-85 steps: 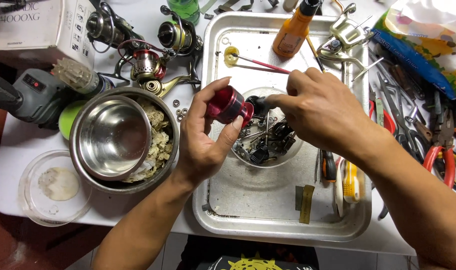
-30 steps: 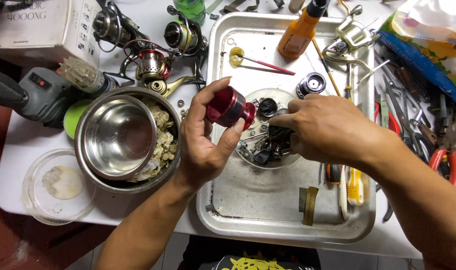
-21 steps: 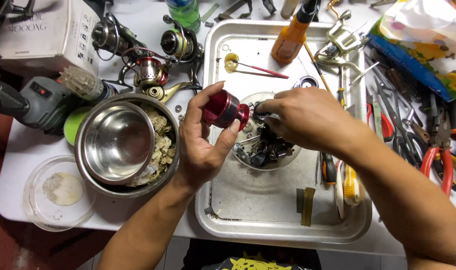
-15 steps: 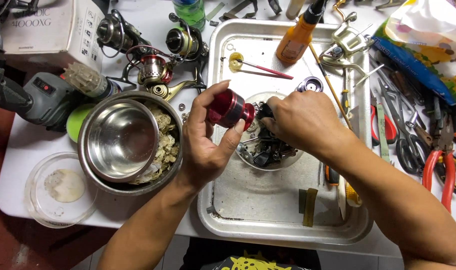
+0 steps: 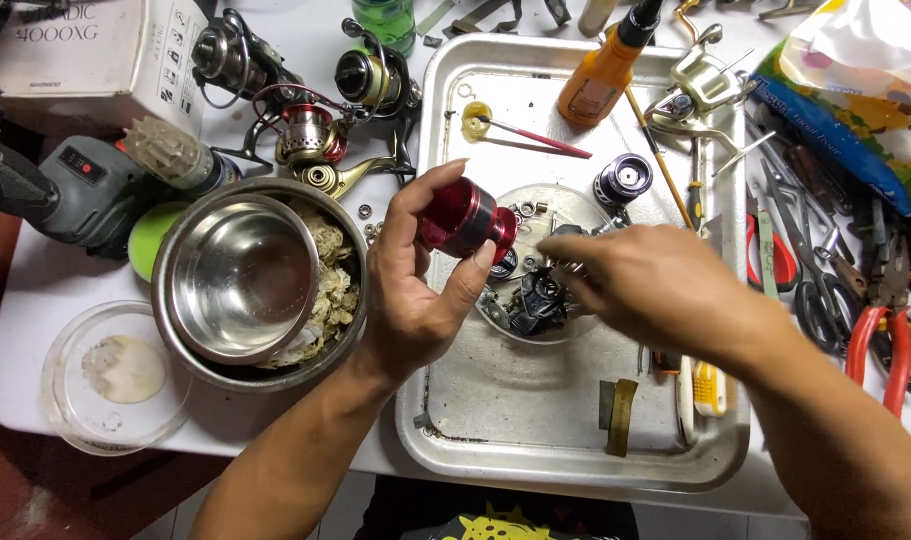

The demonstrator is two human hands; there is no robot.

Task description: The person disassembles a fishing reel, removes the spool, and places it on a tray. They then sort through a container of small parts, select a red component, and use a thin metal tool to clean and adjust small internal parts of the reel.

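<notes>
A: While the left hand [image 5: 415, 290] gripped the red spool [image 5: 460, 217] at frame centre over the metal tray [image 5: 575, 460], the right hand [image 5: 645, 290] reached into the clear dish [image 5: 520, 318] of parts; its grip couldn't be told.

B: Risk?

A: Small parts could spill if the dish were nudged. Since 2.8 s earlier, the right hand had dropped from the spool to the dish.

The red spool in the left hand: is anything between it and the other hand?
Nothing visible. The left hand holds the red spool above the metal tray. The right hand hovers beside it over the clear dish of small parts, with only open air between them.
</notes>
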